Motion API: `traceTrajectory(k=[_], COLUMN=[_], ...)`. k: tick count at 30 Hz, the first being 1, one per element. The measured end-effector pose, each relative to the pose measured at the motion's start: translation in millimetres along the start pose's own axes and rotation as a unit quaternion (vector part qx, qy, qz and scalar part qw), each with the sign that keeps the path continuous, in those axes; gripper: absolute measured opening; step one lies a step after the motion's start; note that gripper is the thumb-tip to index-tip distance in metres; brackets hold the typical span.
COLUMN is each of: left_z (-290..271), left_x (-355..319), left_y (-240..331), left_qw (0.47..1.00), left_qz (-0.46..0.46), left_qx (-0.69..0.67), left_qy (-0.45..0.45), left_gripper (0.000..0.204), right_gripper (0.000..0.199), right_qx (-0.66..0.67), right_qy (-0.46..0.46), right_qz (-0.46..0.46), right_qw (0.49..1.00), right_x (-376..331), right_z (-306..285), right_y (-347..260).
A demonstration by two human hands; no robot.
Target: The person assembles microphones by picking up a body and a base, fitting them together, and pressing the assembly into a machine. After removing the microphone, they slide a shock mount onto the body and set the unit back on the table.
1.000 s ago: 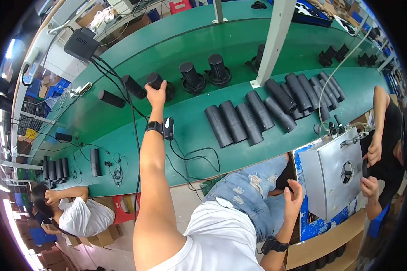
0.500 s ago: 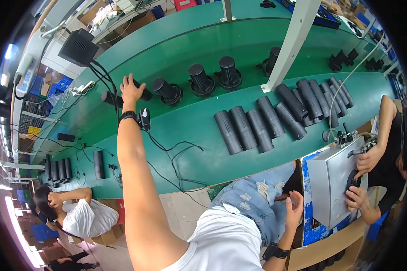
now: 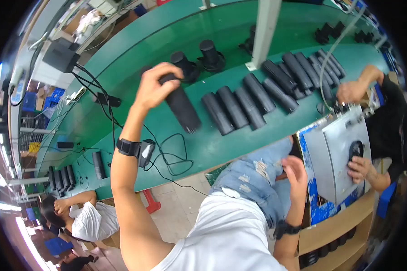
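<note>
Left hand (image 3: 154, 88) grasps black cylinder (image 3: 184, 109) by its far end, over green workbench (image 3: 203, 147), left of lying black tubes (image 3: 233, 107); end grip likely keeps near end unobstructed; bench contact unclear. Right hand (image 3: 295, 175) empty, loosely curled, beside ripped jeans (image 3: 251, 174)

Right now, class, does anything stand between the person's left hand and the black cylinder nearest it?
Nothing visible does: the left hand grips the black cylinder near its upper end. Other cylinders lie to the right.
</note>
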State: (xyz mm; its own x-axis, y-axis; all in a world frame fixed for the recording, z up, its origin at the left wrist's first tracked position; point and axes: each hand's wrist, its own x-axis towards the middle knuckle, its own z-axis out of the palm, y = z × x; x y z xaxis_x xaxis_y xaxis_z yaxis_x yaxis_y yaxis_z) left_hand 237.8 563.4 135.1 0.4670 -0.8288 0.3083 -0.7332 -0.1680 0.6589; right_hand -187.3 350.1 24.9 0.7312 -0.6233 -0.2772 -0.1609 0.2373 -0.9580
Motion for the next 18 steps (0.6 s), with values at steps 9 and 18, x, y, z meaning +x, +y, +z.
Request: traceTrajectory(k=[9, 18], left_z=[202.8, 316.9], left_x=[57.1, -50.9], left_y=[159.8, 202.9], left_qw=[0.844, 0.829], left_qz=[0.138, -0.084], left_qx=[-0.445, -0.479], left_qy=[-0.265, -0.277], left_gripper=[0.039, 0.055], right_gripper=[0.082, 0.060], right_qx=[0.451, 0.333], right_qy=[-0.321, 0.112], right_qz=[-0.051, -0.219], right_qw=[0.832, 0.910], right_x=[36.9, 1.2], right_z=[24.2, -53.3], right_y=[-38.1, -35.9])
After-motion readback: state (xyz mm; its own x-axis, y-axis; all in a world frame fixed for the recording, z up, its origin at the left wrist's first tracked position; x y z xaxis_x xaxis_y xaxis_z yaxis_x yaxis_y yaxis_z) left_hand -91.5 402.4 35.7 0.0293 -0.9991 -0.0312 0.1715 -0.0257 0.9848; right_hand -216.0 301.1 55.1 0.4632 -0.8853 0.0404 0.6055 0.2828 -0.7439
